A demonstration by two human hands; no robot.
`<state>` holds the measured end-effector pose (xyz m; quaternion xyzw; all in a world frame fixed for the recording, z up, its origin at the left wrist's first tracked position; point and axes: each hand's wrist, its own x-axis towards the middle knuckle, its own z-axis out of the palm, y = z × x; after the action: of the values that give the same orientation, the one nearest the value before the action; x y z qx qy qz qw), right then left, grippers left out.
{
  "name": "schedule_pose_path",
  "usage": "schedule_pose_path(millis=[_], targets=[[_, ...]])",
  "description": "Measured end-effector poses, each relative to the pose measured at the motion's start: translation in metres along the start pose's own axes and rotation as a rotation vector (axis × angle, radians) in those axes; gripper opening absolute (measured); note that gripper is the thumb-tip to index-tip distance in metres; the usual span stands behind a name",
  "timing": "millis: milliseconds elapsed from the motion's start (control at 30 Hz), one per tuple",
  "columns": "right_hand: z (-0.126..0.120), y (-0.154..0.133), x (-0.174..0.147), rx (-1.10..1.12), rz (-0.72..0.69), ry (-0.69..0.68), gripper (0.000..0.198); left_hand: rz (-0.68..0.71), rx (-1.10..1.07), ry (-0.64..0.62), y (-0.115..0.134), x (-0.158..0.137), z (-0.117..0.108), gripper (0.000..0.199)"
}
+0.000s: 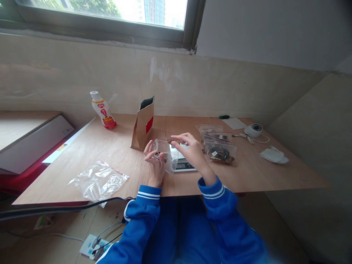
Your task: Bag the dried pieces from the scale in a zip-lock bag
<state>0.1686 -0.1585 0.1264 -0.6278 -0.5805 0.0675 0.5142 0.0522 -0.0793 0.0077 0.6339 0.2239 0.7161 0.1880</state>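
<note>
Behind the scale (184, 165), paper bag (143, 124); right of it, filled bags (220, 148); my left hand (155, 159) and right hand (189, 148) pinch a zip bag (165, 154) over it.

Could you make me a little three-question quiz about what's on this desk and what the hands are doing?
1. True or false: the left hand and the right hand both grip one small clear bag.
2. What stands closest to the brown paper bag? A) the white bottle B) the white round device C) the crumpled tissue
3. Fill in: the empty clear bags lie near the desk's ____ front corner, seen from the person.

Key: 1 true. 2 A. 3 left.
</note>
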Motion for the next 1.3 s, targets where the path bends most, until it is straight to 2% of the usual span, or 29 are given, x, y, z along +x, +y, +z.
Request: schedule_pose_path(millis=[67, 167, 300, 433, 600, 767, 867, 933, 1000, 1067, 1200, 1267, 1300], targets=[[0.009, 0.013, 0.012, -0.044, 0.001, -0.022, 0.028, 0.005, -0.003, 0.005, 0.000, 0.000, 0.000, 0.019], [0.023, 0.048, 0.019, -0.283, 0.104, -0.027, 0.034, 0.002, 0.009, 0.009, 0.002, 0.002, 0.000, 0.017], [0.039, 0.085, 0.017, -0.525, 0.119, -0.261, 0.043, 0.025, 0.014, 0.001, 0.003, 0.004, 0.000, 0.016], [0.045, 0.095, 0.016, -0.507, 0.091, -0.307, 0.031, 0.015, 0.016, 0.009, 0.001, 0.003, -0.001, 0.018], [0.039, 0.097, 0.011, -0.403, 0.025, -0.313, 0.018, 0.012, 0.049, 0.013, 0.003, 0.004, -0.001, 0.017], [0.030, 0.101, 0.009, -0.285, 0.075, -0.178, 0.014, 0.002, 0.060, 0.023, 0.006, 0.006, -0.001, 0.017], [0.026, 0.097, 0.015, -0.207, 0.133, -0.072, 0.016, -0.004, 0.057, 0.031, 0.004, 0.005, -0.001, 0.017], [0.023, 0.085, 0.020, -0.007, 0.196, 0.000, 0.023, -0.009, 0.054, 0.028, 0.003, 0.004, -0.001, 0.017], [0.021, 0.066, 0.025, 0.280, 0.250, 0.017, 0.032, -0.011, 0.056, 0.024, 0.002, 0.003, -0.001, 0.017], [0.020, 0.041, 0.026, 0.468, 0.247, -0.070, 0.036, -0.012, 0.054, 0.018, 0.001, 0.002, -0.001, 0.017], [0.018, 0.007, 0.024, 0.431, 0.158, -0.372, 0.044, -0.036, 0.015, 0.027, 0.001, 0.000, 0.000, 0.016], [0.016, 0.009, 0.024, 0.372, 0.128, -0.409, 0.043, -0.049, 0.012, 0.035, 0.001, -0.001, -0.001, 0.016], [0.015, 0.016, 0.024, 0.332, 0.118, -0.362, 0.039, -0.048, 0.017, 0.038, 0.001, -0.001, -0.001, 0.017]])
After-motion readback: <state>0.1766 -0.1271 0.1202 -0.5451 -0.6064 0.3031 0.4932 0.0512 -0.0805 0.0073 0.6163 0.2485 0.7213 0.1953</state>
